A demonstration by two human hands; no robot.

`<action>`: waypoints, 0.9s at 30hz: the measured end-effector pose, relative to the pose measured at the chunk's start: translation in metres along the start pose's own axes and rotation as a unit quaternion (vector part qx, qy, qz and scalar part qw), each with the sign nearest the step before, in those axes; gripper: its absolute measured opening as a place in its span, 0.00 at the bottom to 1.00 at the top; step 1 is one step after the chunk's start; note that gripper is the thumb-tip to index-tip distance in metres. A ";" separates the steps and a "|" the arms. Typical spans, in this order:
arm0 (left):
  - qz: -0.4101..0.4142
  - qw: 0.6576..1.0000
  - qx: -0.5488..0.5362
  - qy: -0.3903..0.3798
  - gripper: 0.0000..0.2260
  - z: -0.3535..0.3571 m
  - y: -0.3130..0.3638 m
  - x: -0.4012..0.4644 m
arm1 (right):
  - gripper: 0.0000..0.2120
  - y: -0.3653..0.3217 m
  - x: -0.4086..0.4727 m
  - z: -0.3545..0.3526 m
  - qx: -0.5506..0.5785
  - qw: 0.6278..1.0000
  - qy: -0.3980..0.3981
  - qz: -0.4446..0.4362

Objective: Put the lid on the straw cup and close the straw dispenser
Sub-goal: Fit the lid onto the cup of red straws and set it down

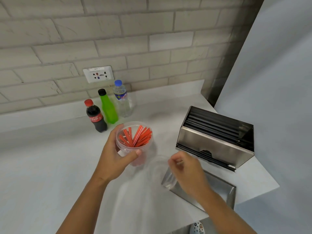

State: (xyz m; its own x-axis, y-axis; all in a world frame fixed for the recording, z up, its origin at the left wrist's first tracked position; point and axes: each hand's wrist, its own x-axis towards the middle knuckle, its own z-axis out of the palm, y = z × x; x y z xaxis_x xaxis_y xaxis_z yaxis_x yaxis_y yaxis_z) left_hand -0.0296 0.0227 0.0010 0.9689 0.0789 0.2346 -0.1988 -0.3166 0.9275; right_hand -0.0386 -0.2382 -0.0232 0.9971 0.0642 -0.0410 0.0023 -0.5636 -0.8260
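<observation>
Head view, starting at my far left: three bottles stand near the wall, a cola bottle, a green bottle and a clear water bottle, all well clear of what I'm doing. Next comes my left hand, wrapped round the straw cup just under its rim, thumb across the near side, fingers curled behind. The cup is clear thin plastic, full of red-and-white straws, and I judge it light and easy to crush, so I hold it gently and high, where the rim stiffens it. To the right, my right hand is pinched on the edge of the clear lid, which hangs just beside the cup, not yet on it. The lid looks flimsy and slick, so I would keep hold of its rim and press down around the edge rather than the middle. Furthest right sits the straw dispenser, steel, open on top with black straws showing; its metal cover lies flat on the counter in front, partly under my right wrist. That should be stiff and heavier, best lifted by its long edges.
</observation>
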 end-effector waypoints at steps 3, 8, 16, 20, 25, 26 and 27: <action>-0.009 1.000 -0.012 -0.019 0.37 0.007 0.001 -0.004 | 0.05 0.001 -0.004 -0.026 0.048 0.998 0.035 0.017; -0.011 0.998 -0.029 -0.061 0.32 0.023 0.013 -0.010 | 0.12 -0.017 -0.010 -0.054 0.127 0.988 0.078 -0.035; -0.009 0.991 -0.058 -0.116 0.26 0.065 0.035 -0.022 | 0.12 -0.019 -0.025 -0.056 0.138 0.985 0.069 -0.075; -0.017 0.990 -0.065 -0.124 0.24 0.079 0.037 -0.027 | 0.12 -0.011 -0.030 -0.055 0.198 0.977 0.020 -0.071; -0.039 0.985 -0.099 -0.137 0.23 0.086 0.037 -0.032 | 0.17 -0.006 -0.038 -0.054 0.181 0.980 0.013 -0.083; -0.043 0.982 -0.104 -0.149 0.25 0.086 0.036 -0.033 | 0.17 -0.004 -0.040 -0.053 0.176 0.980 0.010 -0.092; -0.047 0.980 -0.107 -0.161 0.28 0.087 0.035 -0.034 | 0.17 -0.002 -0.042 -0.052 0.169 0.980 0.010 -0.103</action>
State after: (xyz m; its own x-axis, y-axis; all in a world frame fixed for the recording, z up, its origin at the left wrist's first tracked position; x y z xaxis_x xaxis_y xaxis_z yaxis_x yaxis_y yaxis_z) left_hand -0.0568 -0.0731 0.0005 0.9740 -0.2145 0.0726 -0.0989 -0.1146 0.9885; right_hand -0.0764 -0.2827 0.0092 0.9795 0.1291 0.1548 0.1819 -0.2358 -0.9546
